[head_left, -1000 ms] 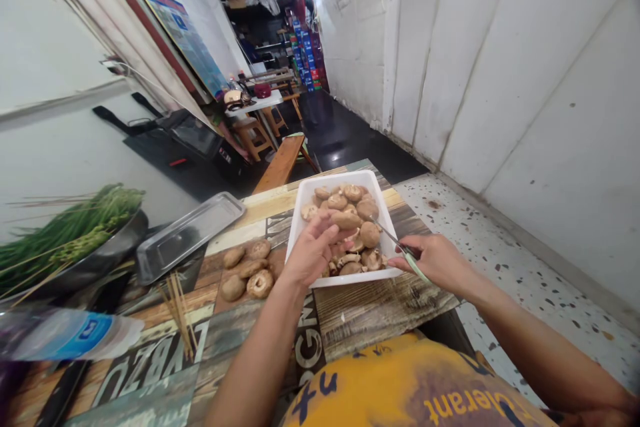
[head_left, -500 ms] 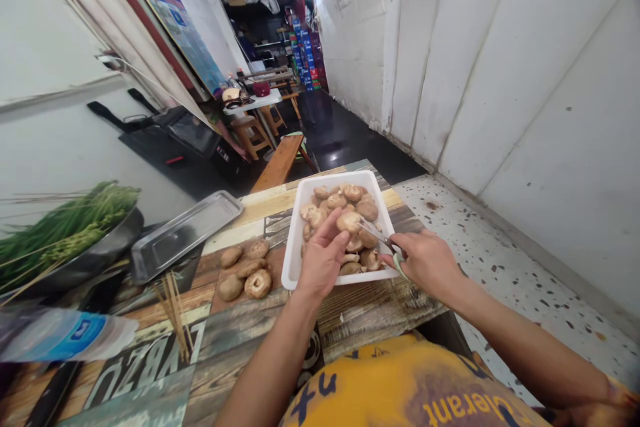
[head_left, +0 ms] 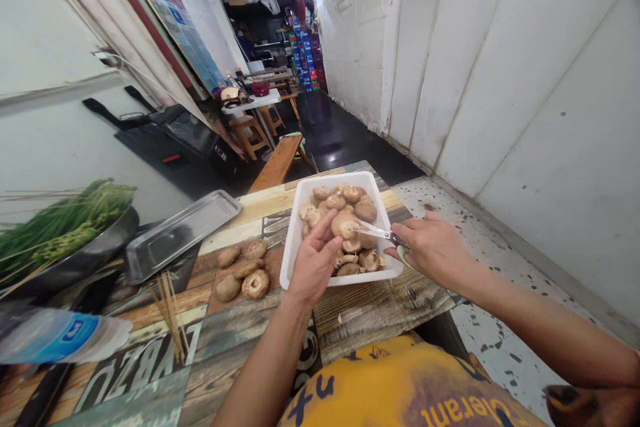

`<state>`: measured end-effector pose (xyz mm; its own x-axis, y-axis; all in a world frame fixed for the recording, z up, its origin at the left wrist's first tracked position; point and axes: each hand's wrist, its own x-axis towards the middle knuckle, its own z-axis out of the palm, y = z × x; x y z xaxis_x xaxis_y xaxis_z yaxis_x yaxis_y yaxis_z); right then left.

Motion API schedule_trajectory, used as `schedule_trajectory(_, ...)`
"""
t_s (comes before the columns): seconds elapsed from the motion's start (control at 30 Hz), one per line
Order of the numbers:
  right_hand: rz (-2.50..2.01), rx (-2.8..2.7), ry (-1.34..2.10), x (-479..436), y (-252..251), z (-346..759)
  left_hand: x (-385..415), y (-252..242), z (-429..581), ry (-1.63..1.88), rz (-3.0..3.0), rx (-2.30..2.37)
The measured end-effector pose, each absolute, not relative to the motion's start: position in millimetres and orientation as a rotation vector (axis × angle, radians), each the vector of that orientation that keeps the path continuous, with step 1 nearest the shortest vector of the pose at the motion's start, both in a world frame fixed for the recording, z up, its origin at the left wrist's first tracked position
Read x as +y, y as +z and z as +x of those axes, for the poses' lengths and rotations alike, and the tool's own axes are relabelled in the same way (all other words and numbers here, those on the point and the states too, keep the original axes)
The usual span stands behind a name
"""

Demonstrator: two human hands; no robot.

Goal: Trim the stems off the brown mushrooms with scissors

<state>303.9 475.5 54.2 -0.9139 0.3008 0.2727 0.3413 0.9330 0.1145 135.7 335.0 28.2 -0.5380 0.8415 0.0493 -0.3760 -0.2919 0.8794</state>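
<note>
White tub [head_left: 290, 240] near right edge of table [head_left: 240, 327], beneath work. My left hand [head_left: 311, 263], half-curled, grips mushroom [head_left: 344, 224] steady for scissors [head_left: 377, 232]; right hand [head_left: 436, 245] closed round them. Tip contact unclear.

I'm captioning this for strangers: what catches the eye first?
The white tub of brown mushrooms at center, where the left hand holds one mushroom against scissors in the right hand. Left of it lie five loose mushrooms; at far left, greens in a metal bowl.
</note>
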Motion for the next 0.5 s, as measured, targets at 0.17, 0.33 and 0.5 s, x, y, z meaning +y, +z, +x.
schedule_trajectory(0.17,-0.422,-2.878,-0.325,473.1,61.5,303.4,333.6,27.8,135.4,1.911,0.696,1.091)
schedule_trajectory(0.33,-0.325,-2.807,-0.461,472.3,61.4,303.3,332.0,27.3,134.8,1.9,0.713,1.086)
schedule_trajectory(0.5,-0.225,-2.782,-0.461,476.6,68.4,305.3,332.1,32.0,136.0,1.89,0.674,1.099)
